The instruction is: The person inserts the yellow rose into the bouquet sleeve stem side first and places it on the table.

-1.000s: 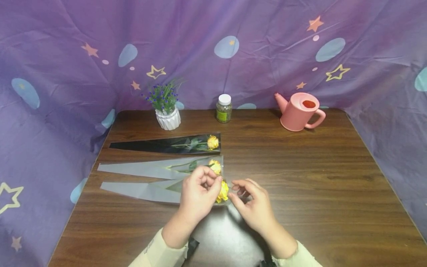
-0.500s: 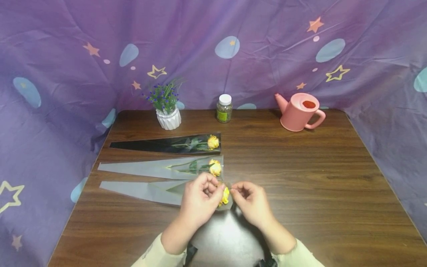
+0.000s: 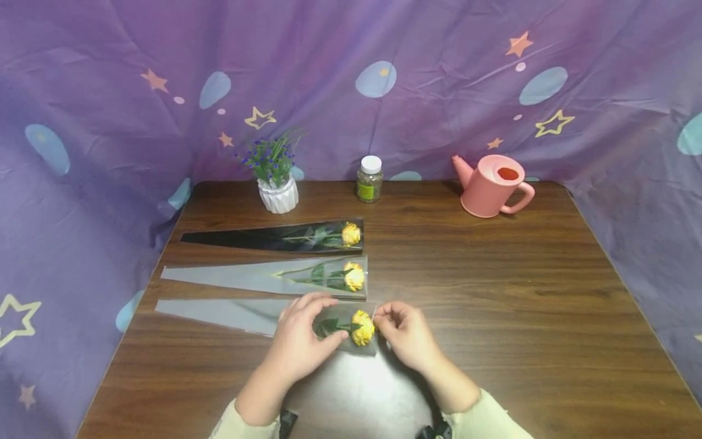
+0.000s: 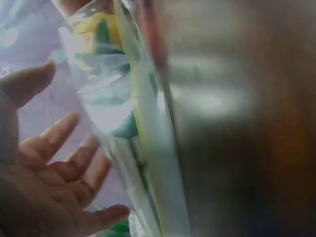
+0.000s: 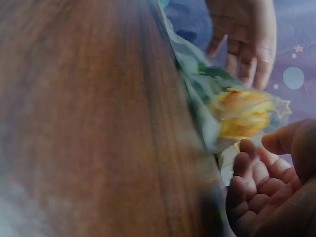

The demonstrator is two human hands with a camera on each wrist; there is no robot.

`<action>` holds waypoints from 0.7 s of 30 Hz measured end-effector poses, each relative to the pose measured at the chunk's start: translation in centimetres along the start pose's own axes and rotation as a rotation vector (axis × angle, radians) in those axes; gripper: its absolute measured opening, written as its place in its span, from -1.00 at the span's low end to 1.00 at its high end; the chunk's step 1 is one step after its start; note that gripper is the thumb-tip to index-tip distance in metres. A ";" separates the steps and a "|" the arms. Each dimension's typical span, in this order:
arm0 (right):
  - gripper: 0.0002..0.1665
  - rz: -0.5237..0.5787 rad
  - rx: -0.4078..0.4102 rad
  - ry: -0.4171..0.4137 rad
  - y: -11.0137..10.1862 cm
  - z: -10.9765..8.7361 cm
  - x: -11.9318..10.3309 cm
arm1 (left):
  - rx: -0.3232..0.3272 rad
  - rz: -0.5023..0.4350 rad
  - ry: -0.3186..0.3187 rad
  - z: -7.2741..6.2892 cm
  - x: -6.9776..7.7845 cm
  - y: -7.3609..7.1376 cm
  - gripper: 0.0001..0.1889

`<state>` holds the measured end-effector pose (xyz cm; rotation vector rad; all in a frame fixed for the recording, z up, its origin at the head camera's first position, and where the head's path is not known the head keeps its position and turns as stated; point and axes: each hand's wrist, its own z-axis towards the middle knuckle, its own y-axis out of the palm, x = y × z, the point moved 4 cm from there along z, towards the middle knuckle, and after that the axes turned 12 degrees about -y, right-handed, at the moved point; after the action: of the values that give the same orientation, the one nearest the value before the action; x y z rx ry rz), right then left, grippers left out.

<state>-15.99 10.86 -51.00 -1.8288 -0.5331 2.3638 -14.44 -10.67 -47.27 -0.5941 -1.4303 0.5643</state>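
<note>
A yellow rose (image 3: 362, 328) lies inside a tapered clear flower sleeve (image 3: 219, 310), the nearest of three on the table. Over the sleeve's middle is my left hand (image 3: 298, 344), thumb and fingers spread apart around the stem and leaves. In the left wrist view its loosely bent fingers (image 4: 61, 131) stand beside the film. My right hand (image 3: 408, 338) pinches the sleeve's wide end between thumb and forefinger, just right of the bloom. The right wrist view shows the rose (image 5: 242, 116) just past those fingertips, the other fingers curled in.
Beyond lie a second clear sleeve (image 3: 214, 277) and a black-backed sleeve (image 3: 236, 239), each with a yellow rose. At the table's back stand a potted plant (image 3: 278, 195), a white-capped jar (image 3: 369, 183) and a pink watering can (image 3: 485, 189). A purple curtain (image 3: 428, 36) hangs behind.
My left hand has let go near the bloom and moved left and down, its fingers spreading. My right hand has come to pinch the sleeve's end. The rose shows more fully.
</note>
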 end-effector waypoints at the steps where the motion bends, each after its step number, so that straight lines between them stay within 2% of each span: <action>1: -0.99 0.012 -0.010 0.016 0.1 0.0 0.1 | -0.032 0.018 -0.017 0.0 -0.4 0.0 -0.42; 6: -0.92 0.013 -0.070 0.033 0.4 -0.3 0.3 | -0.129 0.092 -0.124 0.1 -1.8 -0.5 -0.30; 11: -0.89 -0.026 -0.169 -0.042 1.0 -0.7 -0.1 | -0.203 0.164 -0.208 0.1 -2.7 -0.8 -0.21; 16: -0.88 -0.043 -0.179 -0.098 1.2 -0.9 -0.4 | -0.253 0.228 -0.230 0.0 -2.9 -1.1 -0.12; 21: -0.86 -0.067 -0.189 -0.140 1.5 -1.1 -0.8 | -0.259 0.301 -0.220 -0.1 -2.9 -1.3 -0.02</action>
<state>-14.50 9.52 -51.03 -1.6924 -0.8475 2.4834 -14.48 -13.59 -48.52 -0.9889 -1.6479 0.7029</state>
